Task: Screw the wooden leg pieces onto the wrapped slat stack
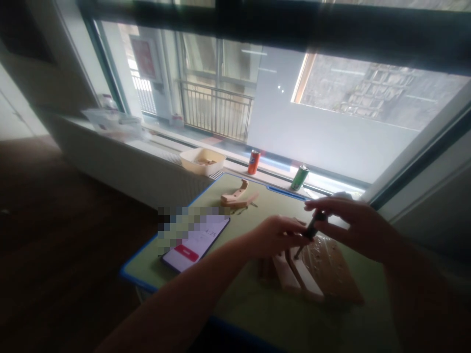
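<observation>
Landmark: wooden assembly [321, 270], made of pale slats against a board with rows of small holes. It lies flat, and all places below are given from it.
Right hand: the right hand [355, 223] is above the assembly's far edge, closed round the dark handle of a screwdriver [312, 229].
Screwdriver: it slants down and to the left, with its tip on or just over the slat end of the assembly. The blur hides whether it touches.
Left hand: the left hand [276, 238] is at the left end of the assembly, fingers curled low over the slats beside the tool's shaft. Whether it grips anything cannot be told.
Reason for hold (judged): the left hand appears to steady the slats near the tip, while the right hand takes the handle from above so it can press and turn.
Phone: a phone [195, 241] lies left of the assembly, screen lit and face up, apparently angled for reading.
Loose parts: curved wooden pieces [237, 197] lie beyond the assembly to the left, well clear of both hands.
Surface: green table [239, 301] with a blue edge, under the assembly.
Sill: beyond the assembly are an orange can [253, 162], a green can [300, 177] and a cream tray [203, 161].
Room: a large window [294, 108] is behind the assembly and a dark floor [55, 220] is far to the left. The light is dim and the picture is soft.
</observation>
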`<state>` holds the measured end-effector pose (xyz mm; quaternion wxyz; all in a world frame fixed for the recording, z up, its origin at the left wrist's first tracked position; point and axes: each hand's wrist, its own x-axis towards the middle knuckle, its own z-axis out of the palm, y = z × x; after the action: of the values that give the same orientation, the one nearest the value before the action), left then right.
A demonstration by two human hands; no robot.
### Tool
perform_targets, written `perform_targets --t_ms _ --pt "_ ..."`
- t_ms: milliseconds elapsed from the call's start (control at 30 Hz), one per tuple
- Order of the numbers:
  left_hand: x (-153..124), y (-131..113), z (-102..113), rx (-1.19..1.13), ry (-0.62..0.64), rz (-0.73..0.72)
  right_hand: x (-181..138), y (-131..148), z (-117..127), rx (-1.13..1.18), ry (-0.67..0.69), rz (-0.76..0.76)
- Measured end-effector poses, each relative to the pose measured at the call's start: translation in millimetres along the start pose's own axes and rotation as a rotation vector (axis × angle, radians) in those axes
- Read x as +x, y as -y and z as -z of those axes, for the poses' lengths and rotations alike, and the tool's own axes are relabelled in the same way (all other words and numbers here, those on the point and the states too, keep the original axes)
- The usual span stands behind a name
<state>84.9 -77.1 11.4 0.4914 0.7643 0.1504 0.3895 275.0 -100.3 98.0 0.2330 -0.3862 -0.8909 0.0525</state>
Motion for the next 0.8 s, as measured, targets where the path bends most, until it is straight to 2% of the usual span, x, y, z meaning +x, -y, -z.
perform_targets --t_ms 67,133,233,333,433,567,733,800 --pt "0 -1 2 -0.042 0.052 0.012 -2 -2 4 0.045 0.037 0.064" --pt "-1 -1 2 -0.057 0.060 0.071 -2 -1 5 0.024 0.034 0.063" --pt "-2 1 0 -0.005 -0.047 0.127 1 1 0 -0.052 -0.029 0.005" --pt "-2 4 -1 0.059 -0.136 0.062 4 2 -7 -0.066 -0.082 0.000" --pt "-1 5 1 0.061 -0.072 0.026 2 -3 -10 -0.016 -0.073 0.032" --pt "-1 3 4 0.083 0.033 0.035 -1 -10 -5 0.054 0.024 0.057" --pt "-3 -2 3 0.123 -0.100 0.082 0 -3 -8 -0.121 -0.077 -0.010" --pt "-4 -3 3 0.099 -0.102 0.066 0 2 -11 -0.153 -0.100 -0.011"
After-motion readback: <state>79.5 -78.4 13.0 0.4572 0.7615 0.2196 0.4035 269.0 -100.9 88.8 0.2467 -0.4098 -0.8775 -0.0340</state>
